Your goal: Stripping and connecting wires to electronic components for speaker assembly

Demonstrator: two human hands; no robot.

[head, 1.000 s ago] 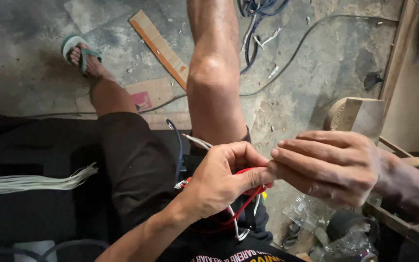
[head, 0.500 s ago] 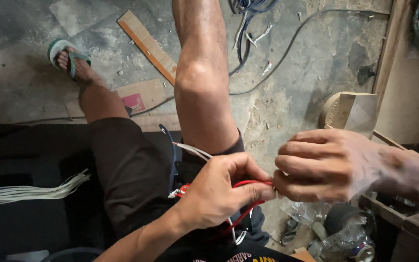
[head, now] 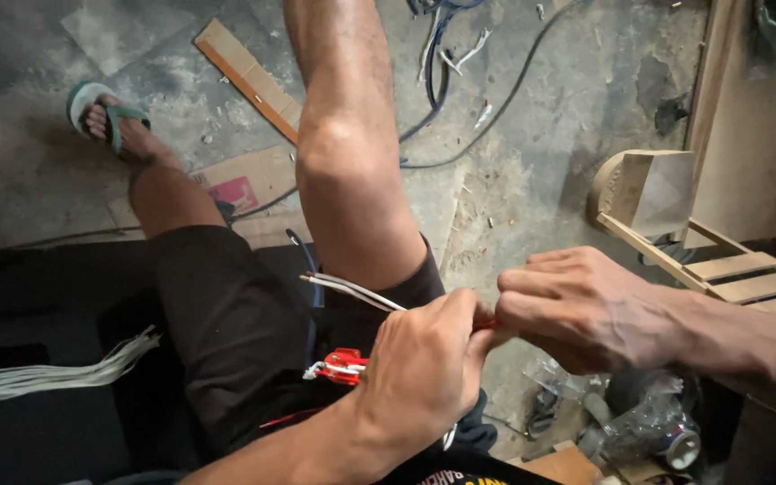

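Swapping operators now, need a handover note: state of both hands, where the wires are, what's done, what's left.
Left hand: closed, pinching a thin red wire at its fingertips, over the lap.
Right hand: closed on the same red wire, fingertips meeting the left's.
Thin white wires stick out leftward past the left hand, across the thigh.
Small red-and-white wire bundle lies on the black shorts.
Loose bunch of white strands sits on the dark surface to the left.
Done: red wire gripped by both hands.
Left: the white wires are not pinched by the fingertips.
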